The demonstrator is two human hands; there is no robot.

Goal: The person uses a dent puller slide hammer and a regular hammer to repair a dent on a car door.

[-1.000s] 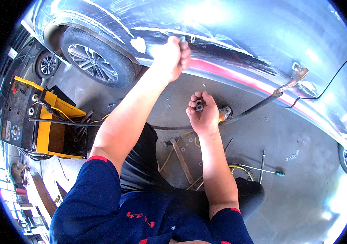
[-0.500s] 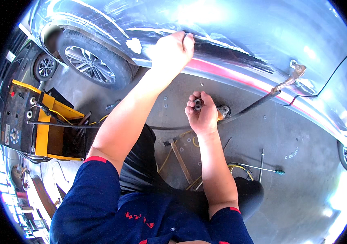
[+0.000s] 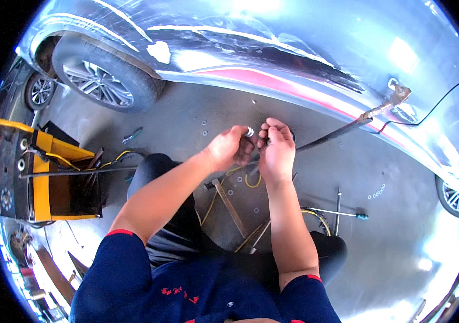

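Note:
My left hand (image 3: 228,148) is closed in front of me over the floor, with a small shiny metal washer (image 3: 250,131) pinched at its fingertips. Close beside it, my right hand (image 3: 278,153) has its fingers curled in around small metal washers, mostly hidden now. The two hands nearly meet below the car's sill. Above them is the grey car side panel (image 3: 208,59), scraped, with white filler marks and a red strip along its lower edge.
A clamp (image 3: 399,96) on a thick black cable (image 3: 331,141) hangs at the car's right. At left stands a yellow-and-black machine (image 3: 41,177). On the floor lie a wooden-handled hammer (image 3: 229,207), a screwdriver (image 3: 361,216), a metal rod (image 3: 338,210) and scattered washers (image 3: 377,191).
My left hand has come down from the car panel to beside my right hand, and a washer now shows at its fingertips. My right hand has turned slightly inward and moved a little right.

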